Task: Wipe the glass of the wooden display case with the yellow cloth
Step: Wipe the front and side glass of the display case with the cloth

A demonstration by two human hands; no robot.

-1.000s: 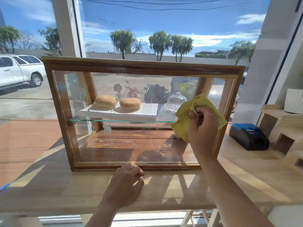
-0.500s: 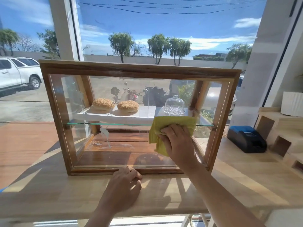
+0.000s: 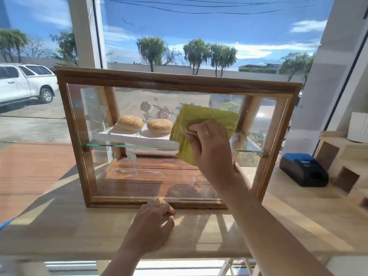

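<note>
the right hand (image 3: 211, 148) has its grip curled over the yellow cloth (image 3: 201, 128), fingers bunching the fabric and pressing it flat against the front glass (image 3: 151, 176) of the wooden display case (image 3: 175, 80), right of centre, about level with the glass shelf (image 3: 127, 146) inside. the cloth spreads out toward 12 and 10 o'clock from the knuckles, with a corner hanging toward 7 o'clock. the left hand (image 3: 153, 224) rests at 6 o'clock of the case, its grip loosely curled with nothing in it, fingertips touching the bottom rail as if to steady the frame on the worktop (image 3: 59, 226). toward 9 o'clock from the cloth, two sesame buns (image 3: 129, 122) sit on a white tray on the shelf. below them, at roughly 8 o'clock from the cloth, pale streaks and smears (image 3: 133, 162) show in the lower left, though whether they lie on the front pane or inside i cannot tell. judging from this, the wiping is under way but not finished: the left half, the lower band and the side panes look likely to need passes yet.
</note>
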